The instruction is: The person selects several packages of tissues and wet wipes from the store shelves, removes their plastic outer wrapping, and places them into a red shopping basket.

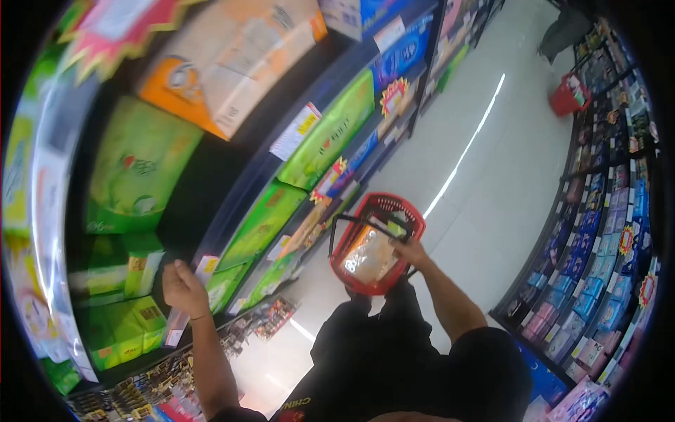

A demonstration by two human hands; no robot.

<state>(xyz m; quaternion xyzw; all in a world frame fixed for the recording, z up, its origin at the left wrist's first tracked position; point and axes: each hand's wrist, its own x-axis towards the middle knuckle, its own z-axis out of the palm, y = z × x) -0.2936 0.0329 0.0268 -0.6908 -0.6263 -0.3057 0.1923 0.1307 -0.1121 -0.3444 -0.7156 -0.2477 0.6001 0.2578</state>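
Observation:
My right hand (409,252) is wrapped around the black handle of a red shopping basket (415,219), which hangs low in front of my legs. Inside the basket lies a clear, shiny package (369,254) with something pale and orange-brown in it, beside a small green item. My left hand (184,288) is raised at the shelf edge, its fingers curled in with nothing visible in them. Closest to it are green tissue packs (144,323) on the lower shelf. Above these stands a larger green pack (140,169).
An orange and white carton (235,63) sits higher on the left shelf, above price tags (295,131). Shelves of small packs (590,281) line the right side. Along the tiled aisle (485,169) is another red basket (569,96), near a person in dark clothing (566,32).

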